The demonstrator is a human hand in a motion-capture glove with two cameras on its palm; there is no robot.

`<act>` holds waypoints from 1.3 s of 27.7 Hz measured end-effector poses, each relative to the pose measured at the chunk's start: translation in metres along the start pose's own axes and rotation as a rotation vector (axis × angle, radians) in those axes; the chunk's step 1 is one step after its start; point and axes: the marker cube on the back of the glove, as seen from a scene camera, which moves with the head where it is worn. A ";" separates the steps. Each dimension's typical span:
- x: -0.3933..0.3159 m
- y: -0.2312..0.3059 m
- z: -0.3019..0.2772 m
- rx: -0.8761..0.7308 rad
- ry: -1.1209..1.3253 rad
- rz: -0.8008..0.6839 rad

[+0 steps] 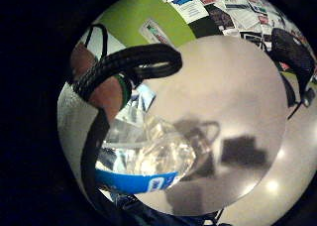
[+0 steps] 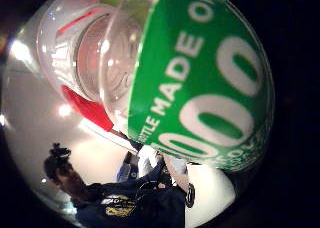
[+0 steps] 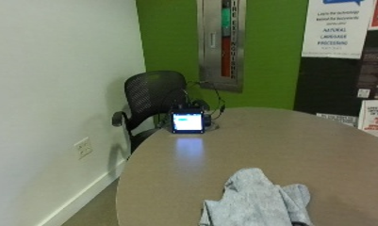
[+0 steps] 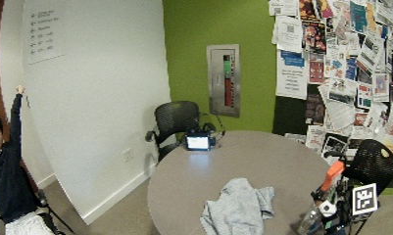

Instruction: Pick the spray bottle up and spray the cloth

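Spray bottle (image 4: 311, 219) up off the table, in the gloved right hand (image 4: 331, 208) at the table's near right edge — cloth (image 4: 237, 207) not yet sprayed.

The bottle is clear, thin plastic with a green label and an orange-red spray head (image 4: 331, 175); it is probably light, a little slippery, and its walls would give under a squeeze, so the neck just under the head looks the best place to hold, a finger free for the trigger. Both palm views are filled by the bottle (image 2: 200, 73) — the hand appears wrapped round its body. The grey cloth lies crumpled on the round table (image 3: 251, 141), apart from the bottle.
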 end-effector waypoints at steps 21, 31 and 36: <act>-0.095 -0.050 0.043 0.001 0.789 -0.254; -0.081 -0.069 0.065 0.011 1.122 -0.397; -0.076 -0.067 0.070 0.022 1.304 -0.452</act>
